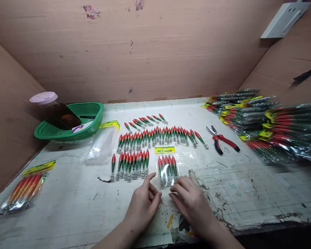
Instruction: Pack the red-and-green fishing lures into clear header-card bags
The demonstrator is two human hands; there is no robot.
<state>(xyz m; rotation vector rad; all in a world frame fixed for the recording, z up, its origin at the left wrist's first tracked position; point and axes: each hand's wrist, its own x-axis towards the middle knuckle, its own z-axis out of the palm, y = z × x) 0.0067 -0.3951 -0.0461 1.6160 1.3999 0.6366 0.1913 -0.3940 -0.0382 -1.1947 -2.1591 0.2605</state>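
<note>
A clear plastic bag with a yellow "BCT LURE" header lies flat in front of me, several red-and-green squid lures side by side inside it. My left hand is just below its lower left corner, index finger stretched out, the other fingers loosely curled, holding nothing. At the lower right edge of the bag is my right hand, its fingers bent and thumb slightly apart from the index finger; the fingertips seem to touch the edge. Loose lures stand in rows left of the bag and behind it.
Red-handled pliers lie to the right, before a heap of filled lure packs. At left are flat unfilled bags, a green basket holding a lidded bottle, and a pack of orange lures. Cardboard walls enclose the table.
</note>
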